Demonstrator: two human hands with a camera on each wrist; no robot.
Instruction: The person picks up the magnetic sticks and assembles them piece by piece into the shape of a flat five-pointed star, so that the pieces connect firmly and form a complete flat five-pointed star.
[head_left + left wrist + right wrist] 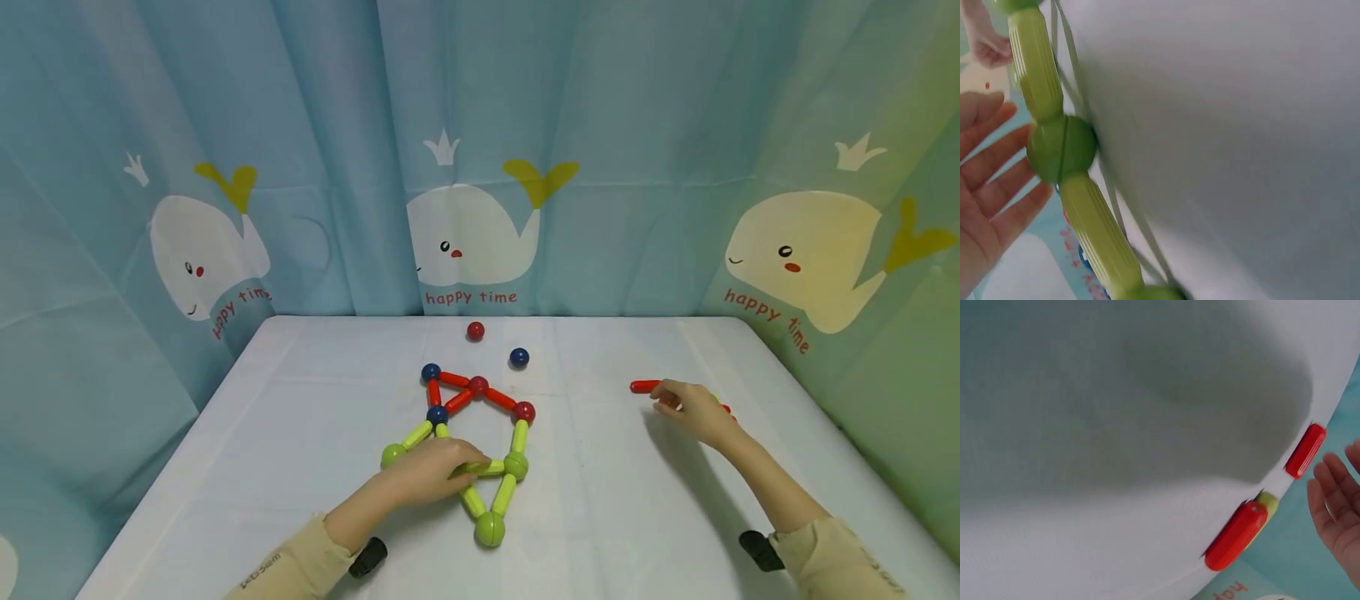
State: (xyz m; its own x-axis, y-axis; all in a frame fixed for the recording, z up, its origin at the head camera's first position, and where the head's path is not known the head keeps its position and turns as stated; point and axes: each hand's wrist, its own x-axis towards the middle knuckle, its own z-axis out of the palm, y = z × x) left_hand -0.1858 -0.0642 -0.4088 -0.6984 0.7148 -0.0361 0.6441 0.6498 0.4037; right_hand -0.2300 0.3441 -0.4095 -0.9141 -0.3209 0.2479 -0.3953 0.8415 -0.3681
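On the white table, a flat figure of sticks and balls joins red sticks [500, 399] and yellow-green sticks [505, 495] with blue, red and green balls. My left hand [431, 471] is over its lower left part and hides some of it. In the left wrist view, relaxed fingers [1013, 181] lie right at a green ball [1062, 150] between two yellow-green sticks. Farther right, my right hand [693, 410] hovers beside a loose red stick [642, 387]. Its fingers [1335, 484] are loosely bent with nothing held, near that stick [1306, 451].
Behind the figure lie a loose red ball [476, 331] and a loose blue ball [519, 358]. Another red stick [1236, 536] and a yellow-green stick [1267, 501] lie close together, partly hidden by the right hand in the head view. A blue whale-print curtain [345, 167] surrounds the table.
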